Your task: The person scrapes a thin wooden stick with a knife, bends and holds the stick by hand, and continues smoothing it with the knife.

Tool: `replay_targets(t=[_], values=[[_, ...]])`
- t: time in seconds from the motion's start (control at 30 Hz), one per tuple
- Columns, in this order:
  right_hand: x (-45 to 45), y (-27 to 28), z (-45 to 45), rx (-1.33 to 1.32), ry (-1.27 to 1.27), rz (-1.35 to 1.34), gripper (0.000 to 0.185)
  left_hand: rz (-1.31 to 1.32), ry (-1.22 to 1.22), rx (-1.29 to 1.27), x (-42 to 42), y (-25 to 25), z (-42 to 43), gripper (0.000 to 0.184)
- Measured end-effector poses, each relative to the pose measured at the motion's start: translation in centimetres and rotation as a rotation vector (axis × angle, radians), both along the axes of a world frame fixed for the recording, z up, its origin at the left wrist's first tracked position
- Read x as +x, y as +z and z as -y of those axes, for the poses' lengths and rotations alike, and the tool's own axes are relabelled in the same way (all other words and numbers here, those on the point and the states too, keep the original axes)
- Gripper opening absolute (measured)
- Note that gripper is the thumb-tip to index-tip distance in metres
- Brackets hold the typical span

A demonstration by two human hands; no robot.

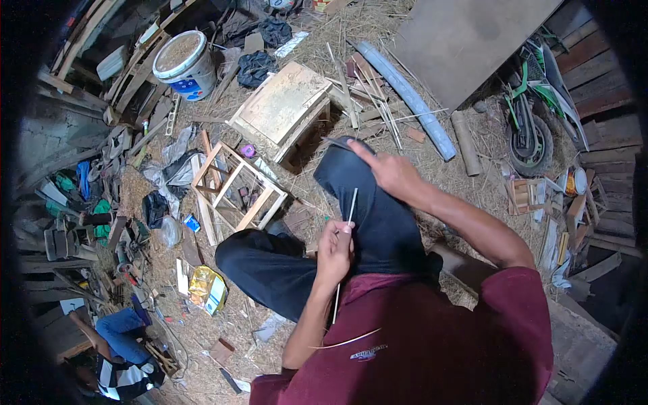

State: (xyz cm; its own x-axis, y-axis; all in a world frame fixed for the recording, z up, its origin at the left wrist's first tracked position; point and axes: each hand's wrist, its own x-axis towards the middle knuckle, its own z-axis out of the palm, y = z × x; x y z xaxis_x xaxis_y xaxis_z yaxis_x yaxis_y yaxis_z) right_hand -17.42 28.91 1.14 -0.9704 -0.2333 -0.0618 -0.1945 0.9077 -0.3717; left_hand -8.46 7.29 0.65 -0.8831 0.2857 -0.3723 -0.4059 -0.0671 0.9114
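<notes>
My left hand [334, 248] is closed around a thin pale wooden stick [354, 200], which stands out above the fist and runs down below it toward my shirt. My right hand [395, 177] rests over my raised knee, its index finger stretched along a narrow dark blade, seemingly a knife [335, 142]. The handle is hidden inside the fingers. Blade and stick are apart. Across the front of my shirt lies a thin curved strip [347, 341], pale in colour.
Ahead are a wooden bench-like box [283, 101], a small wooden frame [239, 191], a white bucket [182, 64] and a grey pipe [408, 98]. A motorbike [530, 125] stands right. Shavings and scraps cover the floor [223, 324]. Another person [125, 351] sits lower left.
</notes>
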Motion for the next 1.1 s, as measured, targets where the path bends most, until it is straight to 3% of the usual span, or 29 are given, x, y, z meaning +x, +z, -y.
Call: replay_targets(t=[0.1, 0.37, 0.5, 0.53, 0.57, 0.73, 0.93, 1.03, 1.07, 1.1], values=[[0.6, -0.1, -0.4, -0.080, -0.002, -0.090, 0.064, 0.121, 0.119, 0.121, -0.8, -0.6, 0.2, 0.019], [2.6, 0.7, 0.7, -0.013, 0.224, -0.060, 0.066, -0.240, 0.055, -0.284, -8.3, -2.3, -3.0, 0.014], [2.6, 1.3, 0.7, -0.006, 0.168, 0.015, 0.068, -0.221, 0.002, -0.281, -7.7, -1.3, -3.0, 0.013], [2.4, 1.7, 0.7, -0.020, 0.138, 0.022, 0.068, -0.136, -0.015, -0.232, -6.9, -1.4, -2.8, 0.014], [2.4, 1.8, 0.8, -0.035, 0.108, 0.027, 0.068, -0.262, 0.025, -0.253, -5.7, -1.2, -2.9, 0.016], [3.7, 1.4, 1.1, 0.009, 0.183, 0.001, 0.070, 0.019, 0.046, -0.031, -3.0, -1.4, -1.6, 0.018], [2.0, 1.0, 0.2, 0.024, 0.028, 0.035, 0.068, 0.118, 0.001, 0.073, 1.2, 1.8, 0.9, 0.019], [1.4, 1.8, -0.1, -0.150, 0.034, -0.015, 0.068, 0.143, 0.179, 0.229, -0.3, 1.4, 2.5, 0.019], [1.0, 2.9, -0.3, -0.218, 0.000, 0.122, 0.065, 0.111, 0.168, 0.252, -1.5, 1.5, 3.0, 0.019], [0.4, 2.8, 0.1, -0.295, -0.036, 0.043, 0.064, 0.073, 0.161, 0.249, -2.7, 2.2, 3.3, 0.020]])
